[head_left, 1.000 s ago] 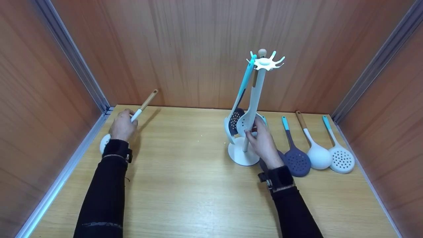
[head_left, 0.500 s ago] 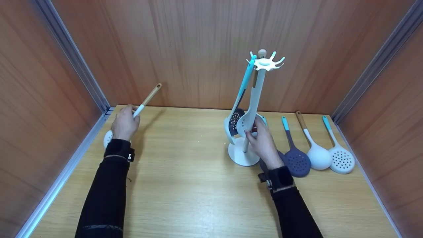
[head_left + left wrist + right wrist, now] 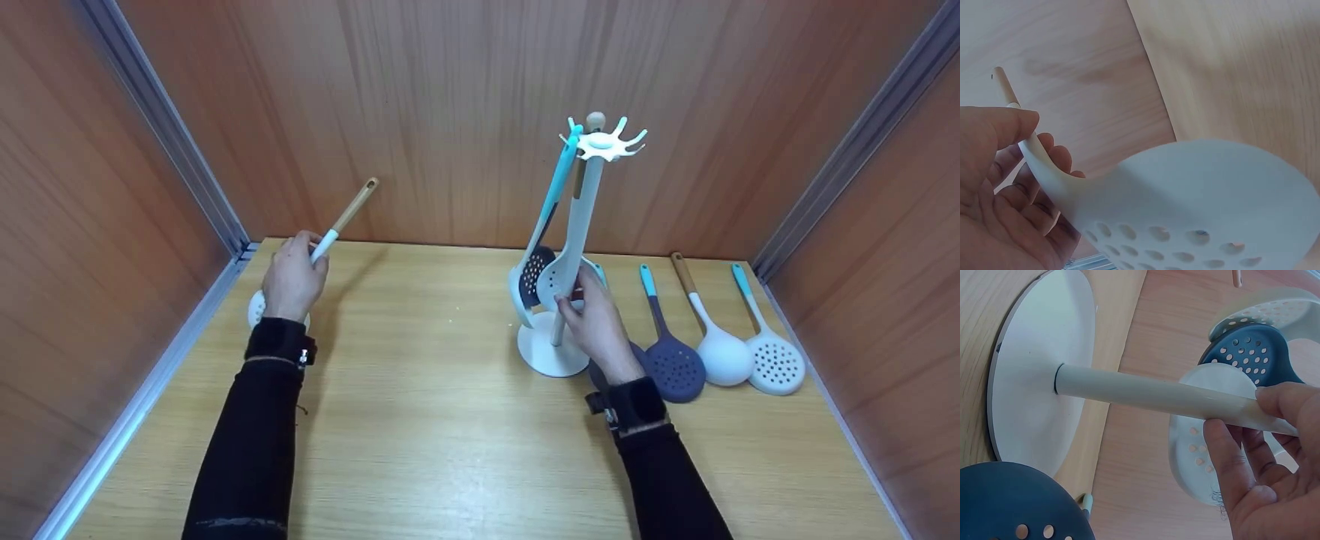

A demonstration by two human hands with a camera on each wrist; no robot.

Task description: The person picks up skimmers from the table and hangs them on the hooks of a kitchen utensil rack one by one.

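Bright head view, tabletop (image 3: 420, 397) glaring at six o'clock, left sleeve (image 3: 247, 442) casting soft shadow toward three o'clock, white skimmer (image 3: 1213, 185) half-shaded, left-wrist view hazier

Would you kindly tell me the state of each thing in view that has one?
Wooden-ended white skimmer: held in the left hand, tilted, handle end up
Utensil stand: upright, pole gripped by the right hand, some hooks bare
Turquoise-handled white utensil: hanging
Dark skimmer: lying on the table
White ladle: lying there too
Turquoise-handled white skimmer: likewise
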